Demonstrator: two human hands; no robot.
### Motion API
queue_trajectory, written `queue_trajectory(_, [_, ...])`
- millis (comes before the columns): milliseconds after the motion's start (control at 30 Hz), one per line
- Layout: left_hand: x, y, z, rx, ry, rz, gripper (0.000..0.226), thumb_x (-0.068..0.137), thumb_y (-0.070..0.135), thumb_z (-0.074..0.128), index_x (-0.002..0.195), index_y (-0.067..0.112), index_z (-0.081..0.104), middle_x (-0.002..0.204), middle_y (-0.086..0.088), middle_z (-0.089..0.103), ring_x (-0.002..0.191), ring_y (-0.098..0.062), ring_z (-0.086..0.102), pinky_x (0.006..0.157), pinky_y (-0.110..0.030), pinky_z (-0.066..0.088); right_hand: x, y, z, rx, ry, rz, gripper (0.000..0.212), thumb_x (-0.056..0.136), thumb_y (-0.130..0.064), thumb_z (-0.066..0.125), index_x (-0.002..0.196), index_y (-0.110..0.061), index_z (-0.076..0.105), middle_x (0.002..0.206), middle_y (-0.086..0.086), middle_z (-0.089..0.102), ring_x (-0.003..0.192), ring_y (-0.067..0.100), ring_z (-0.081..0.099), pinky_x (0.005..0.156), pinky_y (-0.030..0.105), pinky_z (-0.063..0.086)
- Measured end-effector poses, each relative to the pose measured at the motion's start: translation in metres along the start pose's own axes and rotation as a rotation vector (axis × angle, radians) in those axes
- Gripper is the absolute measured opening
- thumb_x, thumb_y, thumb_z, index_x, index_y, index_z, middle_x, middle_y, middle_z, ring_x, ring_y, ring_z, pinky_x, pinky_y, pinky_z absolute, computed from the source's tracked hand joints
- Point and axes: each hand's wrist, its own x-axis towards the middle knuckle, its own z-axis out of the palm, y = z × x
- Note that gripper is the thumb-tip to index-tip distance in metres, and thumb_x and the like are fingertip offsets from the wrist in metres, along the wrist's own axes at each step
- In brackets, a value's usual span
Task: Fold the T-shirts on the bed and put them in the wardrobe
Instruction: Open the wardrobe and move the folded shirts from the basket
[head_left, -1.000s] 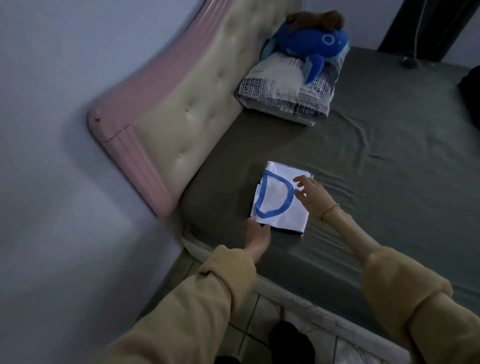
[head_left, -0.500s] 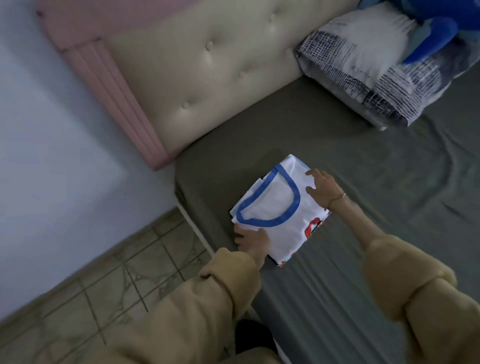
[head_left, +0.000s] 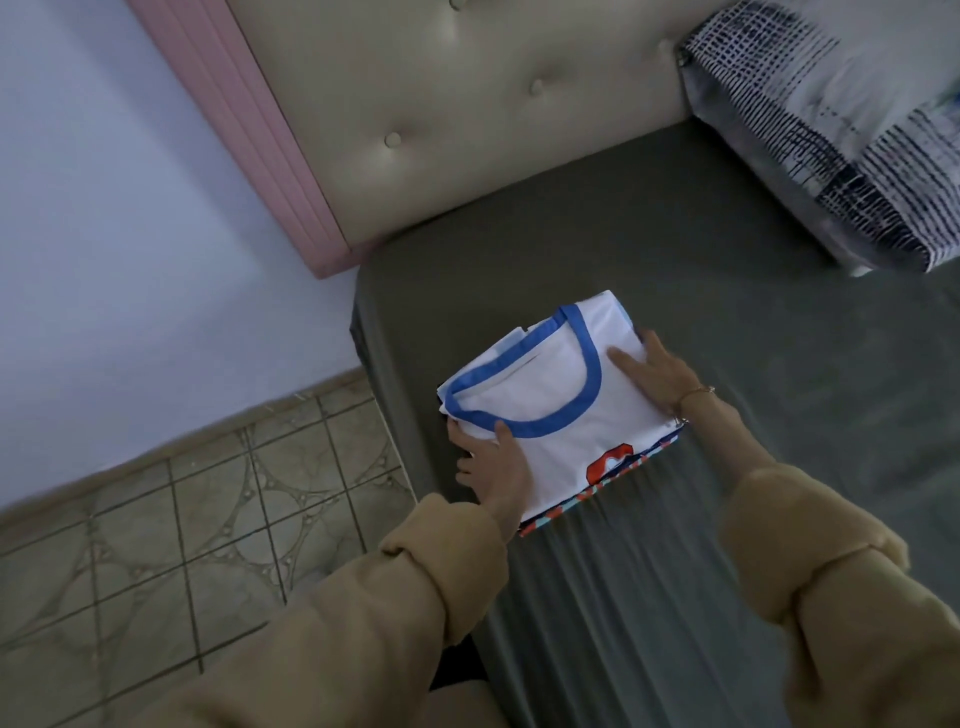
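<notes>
The person stands at the corner of the bed (head_left: 649, 260) and holds a folded stack of T-shirts (head_left: 550, 395) between both hands; the top one is white with a blue collar, and striped cloth shows under it. The left hand (head_left: 493, 467) grips the near edge of the stack, thumb on top and fingers curled under it, while the right hand (head_left: 657, 376) takes the opposite side with its thumb flat on the white cloth and its fingers around the edge. Beyond the right hand lies a pillow (head_left: 831, 135), and beyond the stack rises the headboard (head_left: 467, 119).
</notes>
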Motion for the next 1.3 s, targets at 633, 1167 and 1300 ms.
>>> queue_trajectory(633, [0.006,0.004,-0.050,-0.160,-0.220,0.449,0.076,0.095,0.049,0.039,0.145,0.042,-0.018,0.155,0.006,0.019,0.135,-0.017,0.036,0.111,-0.040,0.036,-0.030,-0.010,0.015,0.340,-0.099,-0.272,0.066,0.096,-0.041,0.043,0.145,-0.043,-0.001,0.151,0.004,0.025,0.128,0.031,0.040,0.108,0.052,0.034])
queue_trajectory(1167, [0.014,-0.025,-0.039,-0.008,-0.039,0.541,0.052,0.101,0.033,0.035,0.150,0.032,0.017,0.147,0.009,0.019,0.133,-0.005,0.025,0.109,-0.018,0.024,-0.031,-0.006,0.033,0.160,0.077,-0.494,0.045,0.098,-0.033,0.043,0.142,-0.026,0.035,0.153,0.005,0.018,0.128,0.015,0.032,0.105,0.032,0.032])
queue_trajectory(1300, [0.018,-0.022,-0.035,-0.030,-0.084,0.435,0.044,0.100,0.035,0.036,0.144,0.030,0.034,0.151,0.003,0.024,0.136,-0.017,0.029,0.114,-0.032,0.025,-0.025,-0.009,0.035,0.108,0.145,-0.397,0.037,0.096,-0.027,0.048,0.132,-0.019,0.053,0.135,0.016,0.046,0.120,0.033,0.048,0.103,0.043,0.039])
